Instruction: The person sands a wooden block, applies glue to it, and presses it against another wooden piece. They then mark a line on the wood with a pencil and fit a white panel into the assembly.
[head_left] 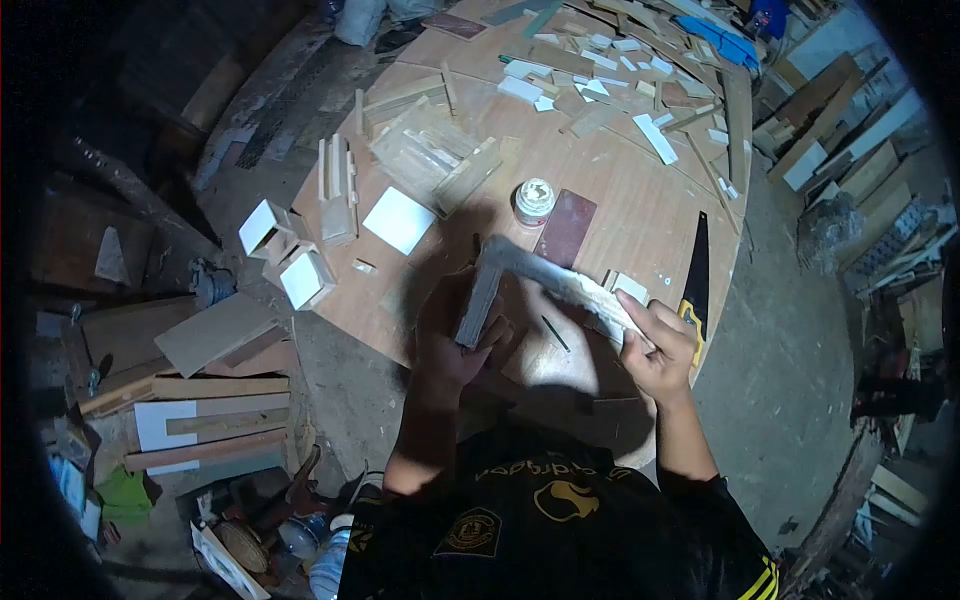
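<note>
The floor (770, 360) is extending around the worktop (655, 220), which is filling the middle and top of the frame. A person in a black shirt (550, 530) is facing it from the bottom centre. Boards (215, 425) are lying on the floor at the lower left. Wood scraps (600, 85), many with white faces, are covering the worktop's upper right.

The saw (700, 265) is lying near the worktop's right edge, its yellow handle toward the person. White-faced boxes (303, 278) are standing at the left edge.

Just below the frame's centre, both hands are gripping rough wood. The left hand (452, 345) is curling around the grey piece (481, 300), thumb near its lower end. The right hand (662, 350) is pinching the far end of the pale strip (565, 280) between thumb and fingers. The strip is sloping down to the right and meeting the grey piece at the upper end; whether they are joined, one cannot tell.

Beyond the strip, the maroon sheet (568, 225) is lying flat, with the open jar (534, 202) standing just beside its left side. The white square (399, 220) is lying farther left. The thin dark stick (555, 334) is resting below the strip, between the hands.
</note>
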